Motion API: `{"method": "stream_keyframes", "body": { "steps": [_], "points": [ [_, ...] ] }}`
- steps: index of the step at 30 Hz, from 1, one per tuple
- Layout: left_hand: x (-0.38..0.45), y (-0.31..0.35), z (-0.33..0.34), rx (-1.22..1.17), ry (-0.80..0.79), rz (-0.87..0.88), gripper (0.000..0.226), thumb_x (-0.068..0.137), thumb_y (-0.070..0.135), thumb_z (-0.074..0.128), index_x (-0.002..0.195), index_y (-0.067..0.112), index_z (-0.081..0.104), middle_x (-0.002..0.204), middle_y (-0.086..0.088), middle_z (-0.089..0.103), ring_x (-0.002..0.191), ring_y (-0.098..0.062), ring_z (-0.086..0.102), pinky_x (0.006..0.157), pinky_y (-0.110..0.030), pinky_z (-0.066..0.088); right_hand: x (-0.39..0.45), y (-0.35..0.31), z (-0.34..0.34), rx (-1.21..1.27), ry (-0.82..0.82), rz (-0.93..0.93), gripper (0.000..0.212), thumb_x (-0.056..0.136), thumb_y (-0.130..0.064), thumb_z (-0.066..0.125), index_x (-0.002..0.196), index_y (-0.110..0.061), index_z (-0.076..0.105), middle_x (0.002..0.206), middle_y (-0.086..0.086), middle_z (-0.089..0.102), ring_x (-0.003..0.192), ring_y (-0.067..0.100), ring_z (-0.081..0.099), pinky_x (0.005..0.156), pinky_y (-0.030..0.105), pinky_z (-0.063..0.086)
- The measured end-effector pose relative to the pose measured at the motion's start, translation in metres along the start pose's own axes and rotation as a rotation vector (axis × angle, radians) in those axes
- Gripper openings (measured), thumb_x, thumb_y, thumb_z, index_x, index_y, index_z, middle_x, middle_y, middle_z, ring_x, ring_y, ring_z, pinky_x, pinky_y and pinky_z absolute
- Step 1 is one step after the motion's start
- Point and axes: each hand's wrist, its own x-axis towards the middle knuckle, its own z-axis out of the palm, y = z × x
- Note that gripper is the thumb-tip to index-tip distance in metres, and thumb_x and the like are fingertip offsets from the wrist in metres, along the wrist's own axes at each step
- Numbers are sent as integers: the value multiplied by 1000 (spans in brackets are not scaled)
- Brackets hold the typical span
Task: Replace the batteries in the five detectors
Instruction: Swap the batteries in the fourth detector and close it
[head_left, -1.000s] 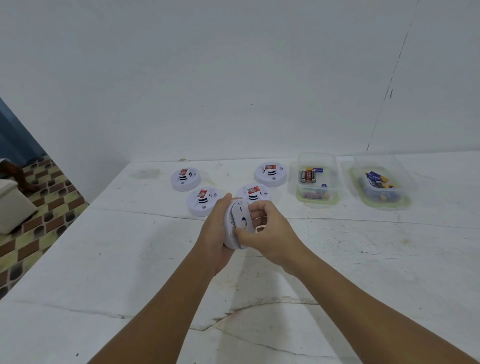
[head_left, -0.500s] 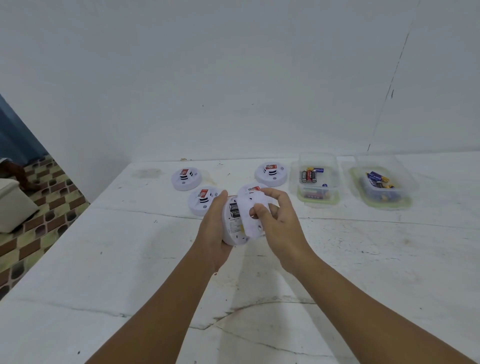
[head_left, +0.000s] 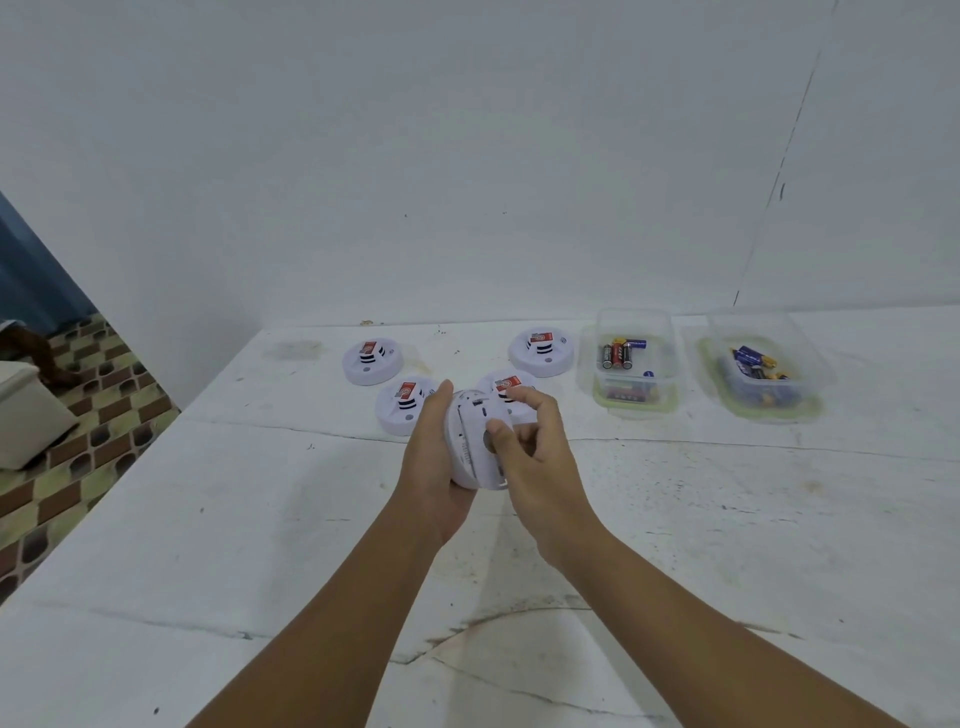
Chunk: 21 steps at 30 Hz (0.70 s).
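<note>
A white round detector (head_left: 467, 447) is held on edge above the table, its back toward me. My left hand (head_left: 431, 467) grips its left side and rim. My right hand (head_left: 540, 467) pinches the detector's white back cover (head_left: 480, 415), thumb pressed on its face and fingers curled behind it. Whether the cover is fully seated I cannot tell. Several more detectors with red labels lie face up beyond my hands, at the far left (head_left: 371, 361), the middle left (head_left: 402, 405), behind my right fingers (head_left: 511, 387) and further back (head_left: 543, 351).
Two clear plastic containers hold loose batteries at the back right, one (head_left: 597, 395) near the detectors and another (head_left: 717, 384) further right. The white table (head_left: 260, 519) meets a wall behind. Its left edge drops to a tiled floor (head_left: 78, 467).
Half a second ago my right hand held the cover pulled away, showing batteries inside. Now the cover lies against the detector's back and my thumb presses on it.
</note>
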Motion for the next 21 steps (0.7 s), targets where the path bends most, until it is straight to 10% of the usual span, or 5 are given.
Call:
{"method": "stream_keyframes", "body": {
  "steps": [6, 11, 16, 21],
  "points": [
    [0, 0, -1, -7, 19, -30, 51, 98, 55, 58, 115, 13, 79, 132, -22, 69, 132, -38, 61, 119, -54, 39, 3, 2, -4, -22, 24, -42, 29, 102, -36, 66, 129, -44, 64, 109, -11, 67, 100, 8, 64, 89, 35, 60],
    [-4, 1, 3, 9, -34, -21, 54, 103, 55, 47, 101, 17, 85, 117, -16, 76, 102, -30, 74, 107, -49, 47, 5, -1, -3, 139, 87, 5, 27, 104, -21, 62, 128, -33, 68, 80, -19, 64, 83, 1, 64, 87, 33, 58],
    [-4, -2, 5, 20, -30, -27, 53, 103, 56, 45, 96, 23, 86, 109, -10, 77, 94, -25, 73, 90, -41, 49, 10, -5, 1, 233, 100, 132, 28, 108, -20, 54, 129, -35, 65, 110, 0, 74, 111, 21, 70, 100, 47, 57],
    [-3, -4, 7, -10, 23, -21, 50, 102, 53, 52, 90, 18, 86, 97, -10, 77, 91, -25, 74, 86, -41, 54, 3, -3, 5, 81, 89, 49, 25, 106, -34, 57, 129, -43, 59, 109, 1, 67, 102, 10, 69, 83, 27, 59]
  ]
}}
